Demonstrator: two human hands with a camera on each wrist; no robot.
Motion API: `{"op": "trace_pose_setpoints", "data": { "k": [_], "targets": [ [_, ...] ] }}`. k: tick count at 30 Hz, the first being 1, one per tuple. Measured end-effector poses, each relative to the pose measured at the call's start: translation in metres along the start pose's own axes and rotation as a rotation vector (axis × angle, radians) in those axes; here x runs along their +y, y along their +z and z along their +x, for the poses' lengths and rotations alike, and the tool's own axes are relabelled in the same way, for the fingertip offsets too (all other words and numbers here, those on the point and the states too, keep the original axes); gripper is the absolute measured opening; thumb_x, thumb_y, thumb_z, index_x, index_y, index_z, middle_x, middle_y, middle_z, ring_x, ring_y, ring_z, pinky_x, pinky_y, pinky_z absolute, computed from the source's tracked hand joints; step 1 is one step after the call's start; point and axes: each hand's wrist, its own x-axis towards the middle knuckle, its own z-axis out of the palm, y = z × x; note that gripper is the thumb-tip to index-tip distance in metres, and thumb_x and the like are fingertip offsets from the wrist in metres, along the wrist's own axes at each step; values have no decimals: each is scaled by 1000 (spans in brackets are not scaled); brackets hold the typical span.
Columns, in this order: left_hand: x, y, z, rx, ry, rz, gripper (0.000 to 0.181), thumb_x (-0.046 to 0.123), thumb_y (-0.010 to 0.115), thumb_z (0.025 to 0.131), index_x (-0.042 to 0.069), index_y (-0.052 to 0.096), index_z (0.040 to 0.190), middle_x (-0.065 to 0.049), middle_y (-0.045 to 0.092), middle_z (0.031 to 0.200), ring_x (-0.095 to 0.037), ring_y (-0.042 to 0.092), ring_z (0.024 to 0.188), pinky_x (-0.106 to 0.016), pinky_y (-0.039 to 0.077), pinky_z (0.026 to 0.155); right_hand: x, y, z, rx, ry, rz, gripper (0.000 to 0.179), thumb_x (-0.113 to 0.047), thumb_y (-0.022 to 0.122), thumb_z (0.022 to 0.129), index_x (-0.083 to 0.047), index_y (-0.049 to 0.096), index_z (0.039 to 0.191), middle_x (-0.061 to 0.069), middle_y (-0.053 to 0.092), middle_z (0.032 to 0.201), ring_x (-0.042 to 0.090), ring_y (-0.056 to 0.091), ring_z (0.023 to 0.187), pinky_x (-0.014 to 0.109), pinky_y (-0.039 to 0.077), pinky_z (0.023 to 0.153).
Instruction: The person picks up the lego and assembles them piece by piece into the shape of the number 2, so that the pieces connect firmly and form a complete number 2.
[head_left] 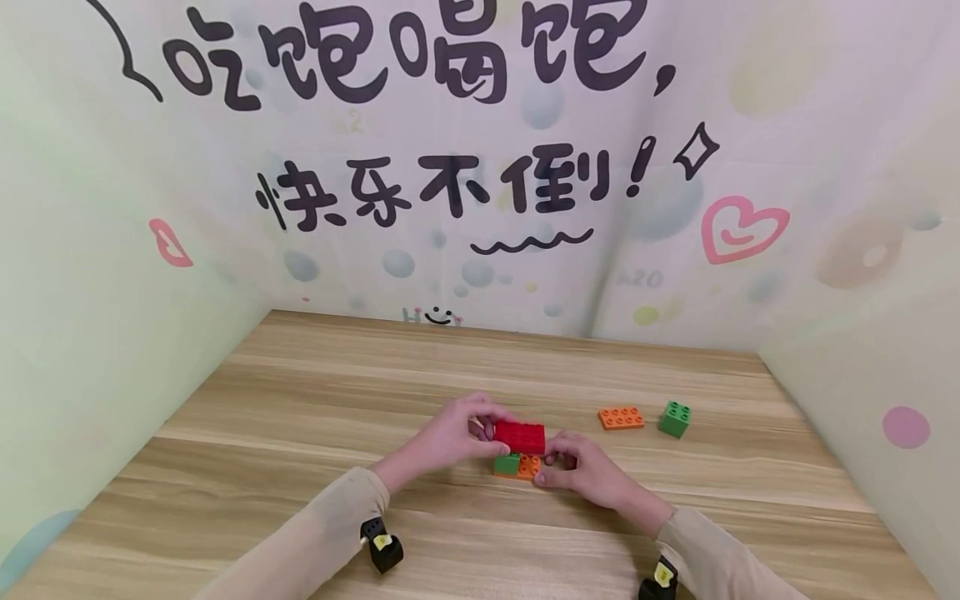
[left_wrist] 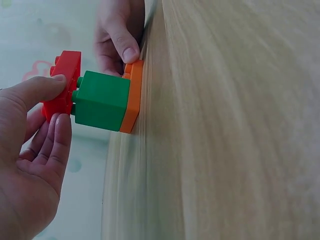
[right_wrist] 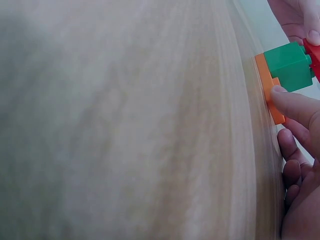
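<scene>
My left hand point(head_left: 453, 433) pinches a red building brick point(head_left: 520, 437) between thumb and fingers. The red brick is over a green block point(head_left: 506, 465), at its studs; in the left wrist view some green studs point(left_wrist: 75, 96) still show between the two. The green block stands on the left end of a studded orange plate brick point(head_left: 529, 467), which lies on the table. My right hand point(head_left: 588, 473) holds the orange plate's right end, thumb point(right_wrist: 281, 91) on its near side. The undersides of the red brick and the far fingertips are partly hidden.
Behind and to the right on the wood-grain table point(head_left: 337, 375) lie another orange plate brick point(head_left: 621, 418) and another green block point(head_left: 675, 419). A printed white wall point(head_left: 465, 275) closes off the back, with side panels at left and right.
</scene>
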Motion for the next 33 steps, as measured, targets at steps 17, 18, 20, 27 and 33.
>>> {"op": "trace_pose_setpoints", "data": {
  "k": [17,18,20,27,33],
  "targets": [
    [-4,4,-2,-11,33,-34,34,12,82,81,16,73,113,-7,60,99,-12,59,84,-17,55,74,-2,0,-1,5,-2,-1,19,-28,79,84,-14,67,89,4,57,89,12,42,74,21,32,62],
    [-4,4,-2,-13,33,-35,34,12,82,81,16,73,114,-7,60,99,-13,59,84,-17,55,74,-1,0,-1,3,-1,-1,19,-28,78,84,-14,66,89,4,57,89,12,42,74,21,32,62],
    [-4,3,-2,-17,30,-41,35,13,82,81,16,73,114,-7,60,100,-13,59,85,-17,55,75,-1,0,-1,1,5,-5,19,-28,78,84,-15,66,88,3,56,89,12,42,73,20,32,62],
    [-6,3,-4,-22,38,-73,28,15,76,87,13,72,115,-9,63,102,-10,60,88,-17,55,76,1,1,0,2,7,-20,19,-30,78,84,-15,66,88,3,56,88,11,42,74,21,33,62],
    [-8,4,-3,-18,42,-91,26,15,74,88,13,72,114,-10,64,101,-9,58,89,-17,55,77,1,1,1,2,25,-30,19,-31,78,84,-17,66,87,-1,55,88,11,43,74,21,34,64]
  ]
}}
